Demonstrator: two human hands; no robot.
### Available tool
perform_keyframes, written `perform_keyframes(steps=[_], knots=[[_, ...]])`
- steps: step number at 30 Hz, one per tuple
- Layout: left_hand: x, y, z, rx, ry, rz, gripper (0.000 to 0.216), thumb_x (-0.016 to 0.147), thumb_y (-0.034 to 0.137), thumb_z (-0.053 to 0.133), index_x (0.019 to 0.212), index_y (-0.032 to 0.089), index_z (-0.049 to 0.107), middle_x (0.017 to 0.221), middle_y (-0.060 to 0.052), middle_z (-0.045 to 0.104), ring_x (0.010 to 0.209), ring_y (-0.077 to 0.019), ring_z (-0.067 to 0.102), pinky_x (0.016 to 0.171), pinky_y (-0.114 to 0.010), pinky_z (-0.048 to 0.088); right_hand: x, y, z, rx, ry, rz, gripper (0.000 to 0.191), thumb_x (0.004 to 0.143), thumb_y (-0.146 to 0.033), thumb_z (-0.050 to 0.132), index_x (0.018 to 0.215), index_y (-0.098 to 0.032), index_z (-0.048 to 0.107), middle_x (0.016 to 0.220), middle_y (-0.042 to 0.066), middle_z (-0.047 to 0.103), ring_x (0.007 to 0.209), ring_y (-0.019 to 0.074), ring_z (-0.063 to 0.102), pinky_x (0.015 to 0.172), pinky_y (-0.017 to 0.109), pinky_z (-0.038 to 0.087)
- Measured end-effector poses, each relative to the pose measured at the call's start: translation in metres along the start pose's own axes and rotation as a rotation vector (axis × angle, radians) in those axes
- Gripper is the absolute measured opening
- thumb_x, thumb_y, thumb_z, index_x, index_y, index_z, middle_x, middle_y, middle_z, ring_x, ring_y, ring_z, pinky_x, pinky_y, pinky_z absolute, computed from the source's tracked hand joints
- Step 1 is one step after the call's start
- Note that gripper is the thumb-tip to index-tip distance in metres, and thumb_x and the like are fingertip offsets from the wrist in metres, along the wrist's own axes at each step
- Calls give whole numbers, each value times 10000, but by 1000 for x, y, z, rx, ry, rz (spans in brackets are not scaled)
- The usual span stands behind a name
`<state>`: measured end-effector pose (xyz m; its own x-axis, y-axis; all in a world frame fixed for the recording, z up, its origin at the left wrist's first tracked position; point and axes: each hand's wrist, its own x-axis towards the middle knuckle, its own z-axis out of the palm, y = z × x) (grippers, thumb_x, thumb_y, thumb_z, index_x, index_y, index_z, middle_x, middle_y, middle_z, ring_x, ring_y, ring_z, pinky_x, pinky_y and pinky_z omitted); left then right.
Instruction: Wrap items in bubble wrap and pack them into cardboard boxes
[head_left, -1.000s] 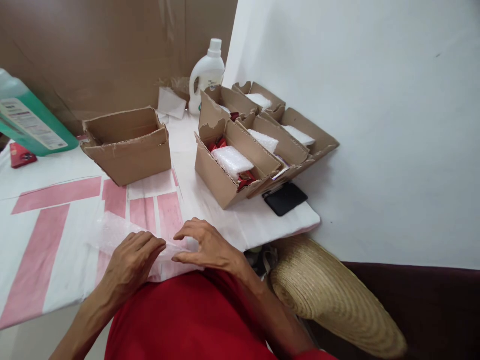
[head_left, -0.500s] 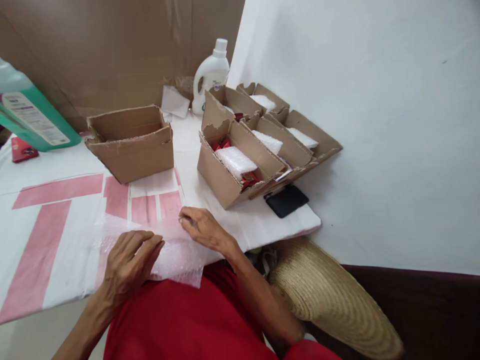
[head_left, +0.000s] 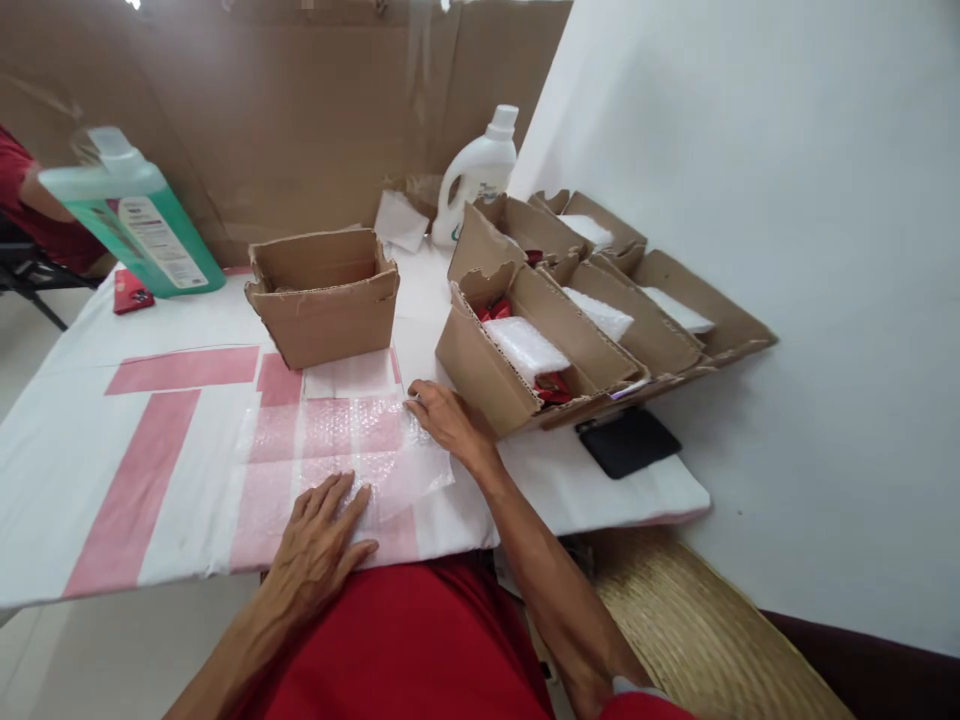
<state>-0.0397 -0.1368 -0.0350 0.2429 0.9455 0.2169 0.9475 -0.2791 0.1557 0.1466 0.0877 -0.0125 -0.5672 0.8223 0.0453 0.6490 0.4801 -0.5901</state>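
- Head view, lower centre: a bubble wrap sheet (head_left: 341,460) lies flat on the white and pink table cover (head_left: 150,440).
- Left hand (head_left: 322,540): palm down on the sheet's near edge, fingers spread apart.
- Right hand (head_left: 448,423): at the sheet's far right corner, fingers drawn together on the edge.
- Centre: an open cardboard box (head_left: 324,295).
- Right of centre: a filled cardboard box (head_left: 517,360) just beside the right hand.

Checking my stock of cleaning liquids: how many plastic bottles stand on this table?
2: a green bottle at the table's far left corner, and a white bottle at the back by the wall, behind the cardboard boxes. Others may be hidden.
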Motion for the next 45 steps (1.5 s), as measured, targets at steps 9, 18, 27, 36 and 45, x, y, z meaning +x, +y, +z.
perform_keyframes(steps=[9,18,27,36,45], knots=[[0,-63,-17,-40,171,-361,570,964,380,462,1505,215,396,1553,-149,439,1414,-317,439,1135,-496,399,-50,-109,26,-115,229,-296,409,1001,-427,562,1293,-140,565,1281,159,622,1203,285,553,1024,429,471],[-7,-92,19,61,81,-432,687,921,332,316,1535,25,316,1611,-245,324,1547,-360,166,1231,-580,157,-11,-144,133,-113,-29,-373,878,960,-691,459,1538,-56,279,1611,160,360,1514,259,270,1251,437,220],[7,-67,4,113,45,-558,820,970,571,159,1523,-12,320,1602,-265,323,1520,-398,228,1219,-577,167,-60,3,52,-212,15,107,832,966,-626,510,1594,-136,270,1676,170,145,1563,327,79,1249,556,128],[-55,-83,-14,126,-1,-75,1086,768,789,531,1595,168,199,1631,-191,313,1510,-380,274,1233,-528,145,-120,45,15,-289,-191,-344,1171,753,-824,623,1613,-152,198,1683,174,143,1565,330,46,1253,540,99],[-100,-100,-33,166,-46,114,699,907,179,455,1579,269,283,1551,-92,489,1419,-247,469,1083,-355,416,-147,59,8,-348,-248,-507,950,872,-713,580,1587,-155,295,1667,166,212,1556,323,128,1248,519,64]])
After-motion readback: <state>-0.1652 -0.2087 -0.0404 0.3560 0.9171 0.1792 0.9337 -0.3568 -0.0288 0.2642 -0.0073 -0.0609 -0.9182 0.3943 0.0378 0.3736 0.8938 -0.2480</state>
